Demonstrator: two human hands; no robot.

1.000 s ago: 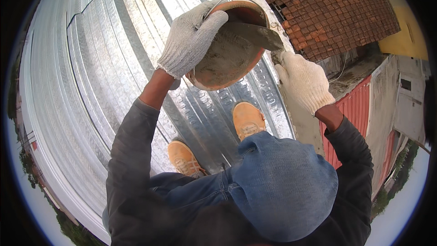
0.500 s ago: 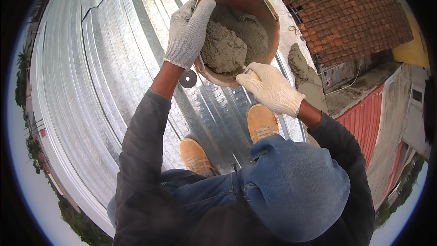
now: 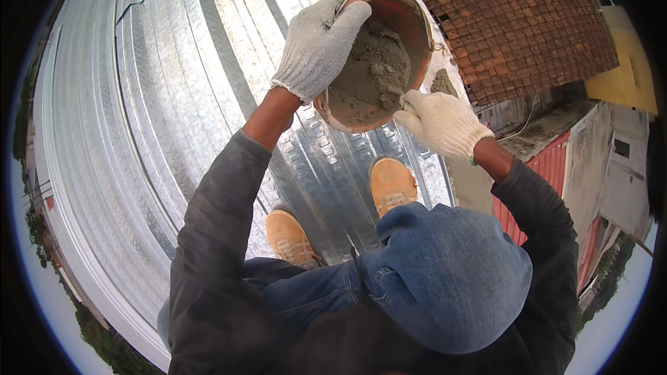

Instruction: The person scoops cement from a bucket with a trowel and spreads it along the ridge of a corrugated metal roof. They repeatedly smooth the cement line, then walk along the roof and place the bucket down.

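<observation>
My left hand [image 3: 316, 48], in a pale knit glove, is closed on the rim of a round bucket [image 3: 417, 31] with a wire handle and rusty orange inner wall. Grey wet mortar [image 3: 365, 83] lies inside the tilted bucket. My gloved right hand [image 3: 439, 123] is closed on a trowel's handle at the bucket's lower right; its blade is buried or coated in mortar and hard to make out. Both tan shoes [image 3: 392, 184] stand on the ribbed metal roofing below.
Corrugated metal roofing [image 3: 160, 153] spreads left. A concrete ledge with a mortar patch [image 3: 443, 85] runs along its right edge. Beyond are a tiled roof [image 3: 507, 21], a red corrugated panel [image 3: 545, 165], a yellow wall [image 3: 622, 62] and a hanging cable.
The trowel went from above the rim down into the mortar half a second ago. Since then my right hand has shifted rightward, and the bucket and left hand appear slightly further right.
</observation>
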